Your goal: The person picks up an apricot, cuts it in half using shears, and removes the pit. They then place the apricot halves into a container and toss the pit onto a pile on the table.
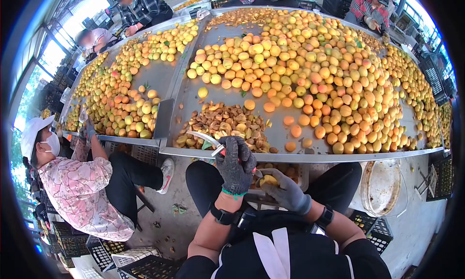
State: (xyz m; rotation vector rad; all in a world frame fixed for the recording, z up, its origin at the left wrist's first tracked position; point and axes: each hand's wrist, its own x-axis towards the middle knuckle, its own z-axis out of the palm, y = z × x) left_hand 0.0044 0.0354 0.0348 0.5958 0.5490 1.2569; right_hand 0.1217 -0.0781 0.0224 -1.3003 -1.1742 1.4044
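Note:
My left hand (236, 164), in a dark grey knit glove, is closed around a red-handled cutting tool (206, 137). A curved silver part of the tool sticks out to the left, and a short metal tip shows on the right side of the fist. My right hand (289, 192), in a grey glove, grips a yellow-orange apricot (269, 180) close to that tip. Both hands are above my lap at the table's front edge. Just beyond the left hand lies a heap of brownish apricot pieces or stones (227, 119). Whole apricots (334, 95) cover much of the metal table (193, 96).
A raised metal divider (164, 115) splits the table. A crate (302, 175) sits below the edge by my knees. To the left sits a person in a pink floral top (80, 192); others work along the far side. A white bucket (381, 188) stands right.

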